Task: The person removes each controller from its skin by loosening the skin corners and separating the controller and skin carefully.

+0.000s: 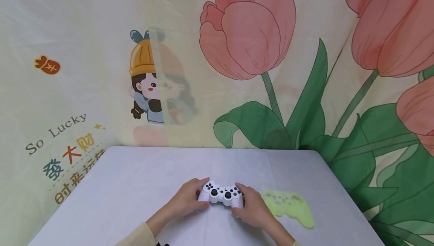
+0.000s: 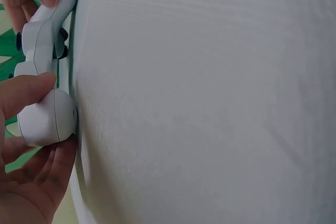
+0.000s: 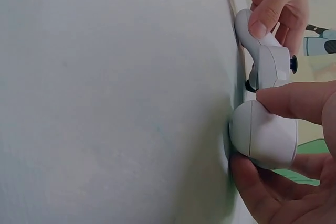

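A white game controller (image 1: 221,196) with black sticks and buttons is held between both hands near the middle of the table. My left hand (image 1: 188,197) grips its left handle, thumb on the near side and fingers round the outer side. The right handle is gripped the same way by my right hand (image 1: 251,205). Both wrist views show the controller (image 2: 44,116) (image 3: 270,135) at or just above the table surface; whether it touches cannot be told. Right of the right hand lies a pale green controller-shaped silicone cover (image 1: 288,205), flat on the table and touched by neither hand.
A white cloth covers the table (image 1: 142,178). Behind it hangs a printed backdrop (image 1: 183,20) with large pink tulips, a cartoon figure and lettering. The table's far edge meets this backdrop.
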The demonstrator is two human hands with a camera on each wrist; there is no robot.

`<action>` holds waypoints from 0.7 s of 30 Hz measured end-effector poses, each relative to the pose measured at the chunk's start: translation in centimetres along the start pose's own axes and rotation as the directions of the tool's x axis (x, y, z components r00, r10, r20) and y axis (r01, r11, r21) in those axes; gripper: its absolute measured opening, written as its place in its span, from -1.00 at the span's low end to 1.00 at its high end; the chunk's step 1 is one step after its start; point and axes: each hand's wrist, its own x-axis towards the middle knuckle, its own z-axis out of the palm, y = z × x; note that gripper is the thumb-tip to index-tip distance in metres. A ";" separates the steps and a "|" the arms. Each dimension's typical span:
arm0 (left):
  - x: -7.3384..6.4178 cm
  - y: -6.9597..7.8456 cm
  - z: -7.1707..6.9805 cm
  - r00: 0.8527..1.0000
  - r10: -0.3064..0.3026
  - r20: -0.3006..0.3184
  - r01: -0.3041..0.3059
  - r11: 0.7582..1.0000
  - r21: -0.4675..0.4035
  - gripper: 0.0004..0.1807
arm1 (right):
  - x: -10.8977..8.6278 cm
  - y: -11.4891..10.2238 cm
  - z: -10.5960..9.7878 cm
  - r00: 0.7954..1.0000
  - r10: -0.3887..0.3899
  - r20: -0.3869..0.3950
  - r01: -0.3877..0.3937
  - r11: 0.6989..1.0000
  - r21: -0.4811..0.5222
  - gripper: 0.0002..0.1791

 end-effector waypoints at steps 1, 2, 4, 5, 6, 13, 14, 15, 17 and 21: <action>0.1 0.1 0.1 1.000 0.001 -0.004 -0.001 1.000 -0.003 -0.06 | 0.0 0.0 -0.2 1.000 -0.005 -0.003 0.005 1.000 0.002 -0.07; 0.2 0.2 0.1 1.000 -0.001 -0.010 0.001 1.000 -0.008 -0.05 | 0.1 0.0 -0.4 1.000 -0.009 -0.005 0.009 1.000 0.005 -0.07; 0.5 0.4 0.2 1.000 -0.007 -0.024 0.006 1.000 -0.023 -0.05 | 0.2 0.1 -1.0 1.000 -0.017 -0.013 0.017 1.000 0.007 -0.08; 0.7 0.6 0.3 0.999 -0.007 -0.035 0.006 0.999 -0.032 -0.05 | 0.3 0.1 -1.3 1.000 -0.022 -0.019 0.022 1.000 0.009 -0.09; 1.0 0.8 0.4 0.999 -0.006 -0.046 0.004 0.999 -0.040 -0.06 | 0.3 0.2 -1.7 0.999 -0.027 -0.028 0.027 1.000 0.008 -0.10; 3.8 3.0 1.4 0.993 0.001 -0.120 -0.009 0.998 -0.063 -0.10 | 0.9 1.7 -5.0 0.997 -0.031 -0.072 0.032 0.999 0.013 -0.12; 4.3 3.4 1.7 0.992 0.004 -0.124 -0.013 0.997 -0.071 -0.10 | 1.0 2.0 -5.5 0.997 -0.023 -0.073 0.024 1.000 0.013 -0.12; 4.7 3.8 1.9 0.992 0.000 -0.124 -0.010 0.997 -0.078 -0.11 | 1.0 2.3 -6.1 0.997 -0.014 -0.073 0.015 1.000 0.017 -0.12; 5.7 4.7 2.4 0.993 -0.004 -0.122 -0.008 0.995 -0.102 -0.11 | 1.1 3.0 -7.2 0.997 -0.004 -0.080 0.006 1.000 0.018 -0.13; 7.4 6.4 2.9 0.992 -0.005 -0.122 -0.010 0.992 -0.123 -0.13 | 0.9 4.2 -9.6 0.996 -0.009 -0.091 0.010 1.000 0.019 -0.13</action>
